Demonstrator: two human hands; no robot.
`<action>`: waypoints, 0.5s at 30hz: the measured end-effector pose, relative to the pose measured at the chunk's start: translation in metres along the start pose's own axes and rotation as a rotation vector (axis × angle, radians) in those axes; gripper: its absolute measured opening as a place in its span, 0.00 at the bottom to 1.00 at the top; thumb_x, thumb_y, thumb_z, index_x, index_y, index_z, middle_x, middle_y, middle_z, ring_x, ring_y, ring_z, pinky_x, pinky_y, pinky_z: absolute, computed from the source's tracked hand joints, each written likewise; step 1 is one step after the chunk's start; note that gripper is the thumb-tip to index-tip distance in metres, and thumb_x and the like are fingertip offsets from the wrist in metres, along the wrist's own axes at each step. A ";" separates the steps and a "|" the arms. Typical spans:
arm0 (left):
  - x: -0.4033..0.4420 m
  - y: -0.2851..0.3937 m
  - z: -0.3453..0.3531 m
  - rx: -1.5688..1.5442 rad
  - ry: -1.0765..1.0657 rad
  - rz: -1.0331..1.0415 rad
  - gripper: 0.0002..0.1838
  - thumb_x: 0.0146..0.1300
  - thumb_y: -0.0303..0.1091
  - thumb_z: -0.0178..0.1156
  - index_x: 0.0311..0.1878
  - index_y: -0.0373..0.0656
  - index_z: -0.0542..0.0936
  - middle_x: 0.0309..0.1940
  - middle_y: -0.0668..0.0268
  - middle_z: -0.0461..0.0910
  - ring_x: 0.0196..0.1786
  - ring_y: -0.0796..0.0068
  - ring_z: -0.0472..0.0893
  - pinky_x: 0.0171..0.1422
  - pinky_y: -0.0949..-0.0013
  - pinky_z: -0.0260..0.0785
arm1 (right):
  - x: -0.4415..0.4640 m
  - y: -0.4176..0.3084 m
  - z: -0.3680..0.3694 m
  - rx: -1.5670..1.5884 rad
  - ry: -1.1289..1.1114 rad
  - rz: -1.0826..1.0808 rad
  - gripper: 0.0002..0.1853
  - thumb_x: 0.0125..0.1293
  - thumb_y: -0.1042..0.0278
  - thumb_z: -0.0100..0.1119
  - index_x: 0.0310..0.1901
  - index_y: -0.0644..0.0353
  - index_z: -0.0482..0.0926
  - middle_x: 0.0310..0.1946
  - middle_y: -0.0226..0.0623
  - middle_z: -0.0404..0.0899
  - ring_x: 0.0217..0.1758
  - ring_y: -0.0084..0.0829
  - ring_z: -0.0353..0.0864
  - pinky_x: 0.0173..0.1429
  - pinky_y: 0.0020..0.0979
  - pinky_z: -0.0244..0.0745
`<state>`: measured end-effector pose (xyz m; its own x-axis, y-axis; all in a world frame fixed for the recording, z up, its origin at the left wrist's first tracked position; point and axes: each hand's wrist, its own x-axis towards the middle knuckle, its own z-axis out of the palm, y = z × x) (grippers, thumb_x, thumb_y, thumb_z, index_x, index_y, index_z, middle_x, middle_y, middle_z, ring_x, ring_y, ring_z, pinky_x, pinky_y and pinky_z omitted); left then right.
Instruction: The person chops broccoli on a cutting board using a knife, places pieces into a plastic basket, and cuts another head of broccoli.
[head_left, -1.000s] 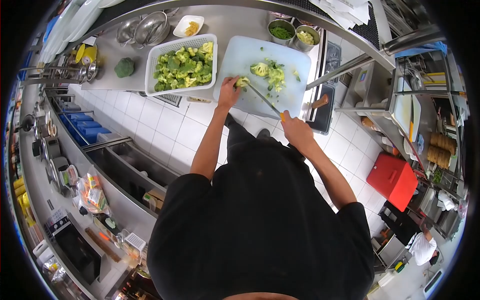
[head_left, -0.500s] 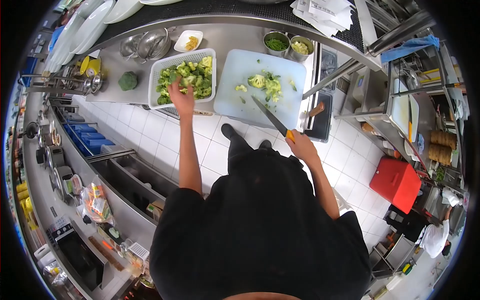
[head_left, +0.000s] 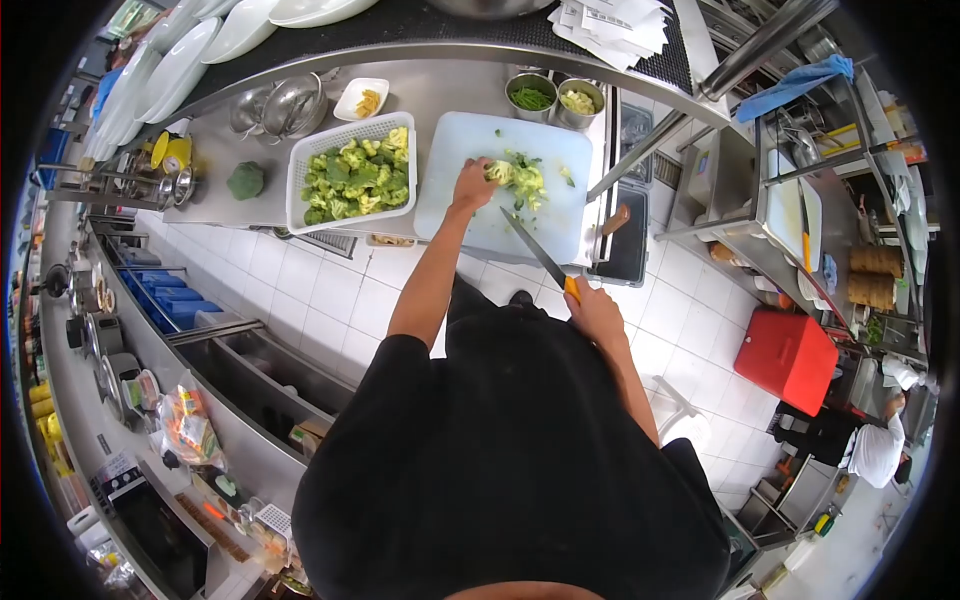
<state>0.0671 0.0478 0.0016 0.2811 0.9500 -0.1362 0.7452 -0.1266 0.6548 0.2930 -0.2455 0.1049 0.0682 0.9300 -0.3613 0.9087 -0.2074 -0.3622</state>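
The right hand [head_left: 597,312] is closed around the yellow handle of a knife [head_left: 540,250], its blade angled over the near part of a pale cutting board [head_left: 445,225]. The left hand [head_left: 474,185] has its fingers closed on a broccoli piece [head_left: 499,172] on the board, beside chopped broccoli [head_left: 525,184].

The board's near side lies along the front edge of the steel bench [head_left: 212,205]. Left of it, across a narrow gap, a white perforated basket [head_left: 296,195] holds a heap of broccoli florets [head_left: 355,182], also near that edge. Further left sits a whole broccoli head [head_left: 246,180].

Beyond the basket are a white dish [head_left: 345,106] of yellow pieces and metal bowls [head_left: 293,106]. Behind the board, one metal pot [head_left: 530,113] holds chopped greens; its neighbour [head_left: 577,118] holds pale pieces.
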 end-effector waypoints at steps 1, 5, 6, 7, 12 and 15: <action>-0.014 0.001 -0.002 -0.014 0.075 0.065 0.28 0.62 0.28 0.67 0.66 0.45 0.74 0.69 0.49 0.70 0.70 0.43 0.72 0.72 0.54 0.71 | -0.003 0.000 -0.002 -0.009 0.017 0.010 0.18 0.76 0.51 0.56 0.55 0.56 0.71 0.34 0.59 0.84 0.38 0.61 0.87 0.43 0.59 0.81; -0.073 -0.029 0.008 0.151 0.272 0.355 0.25 0.61 0.20 0.65 0.62 0.43 0.76 0.70 0.52 0.67 0.69 0.45 0.73 0.71 0.55 0.73 | -0.015 -0.005 -0.010 -0.032 0.037 0.026 0.17 0.76 0.51 0.56 0.53 0.57 0.71 0.30 0.58 0.84 0.35 0.60 0.87 0.40 0.58 0.82; -0.090 -0.032 0.007 0.102 0.246 0.377 0.24 0.61 0.20 0.65 0.61 0.43 0.76 0.70 0.52 0.67 0.69 0.45 0.73 0.71 0.55 0.73 | -0.018 -0.006 -0.014 -0.041 0.033 0.026 0.17 0.76 0.52 0.56 0.52 0.57 0.71 0.30 0.57 0.84 0.34 0.59 0.87 0.39 0.57 0.82; -0.104 -0.032 0.003 0.053 0.221 0.402 0.24 0.61 0.20 0.65 0.61 0.43 0.76 0.70 0.51 0.67 0.69 0.45 0.73 0.71 0.55 0.73 | -0.021 -0.009 -0.018 -0.054 0.045 0.008 0.17 0.76 0.52 0.57 0.51 0.57 0.71 0.28 0.56 0.84 0.33 0.59 0.87 0.38 0.57 0.82; -0.120 -0.031 0.002 -0.124 0.259 0.429 0.24 0.62 0.22 0.67 0.61 0.42 0.76 0.69 0.51 0.69 0.69 0.44 0.73 0.70 0.54 0.72 | -0.020 -0.017 -0.028 -0.100 0.034 -0.043 0.16 0.77 0.53 0.56 0.51 0.57 0.71 0.28 0.55 0.85 0.32 0.58 0.88 0.37 0.56 0.83; -0.110 -0.026 0.011 -0.238 0.306 0.332 0.23 0.62 0.23 0.67 0.61 0.41 0.76 0.65 0.51 0.73 0.66 0.43 0.75 0.69 0.53 0.72 | -0.015 -0.020 -0.032 -0.147 0.040 -0.070 0.16 0.77 0.53 0.56 0.51 0.58 0.71 0.27 0.53 0.85 0.31 0.56 0.88 0.36 0.55 0.84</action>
<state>0.0234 -0.0567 -0.0081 0.2627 0.9141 0.3088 0.4770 -0.4012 0.7819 0.2866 -0.2460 0.1450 0.0162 0.9524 -0.3044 0.9621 -0.0977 -0.2545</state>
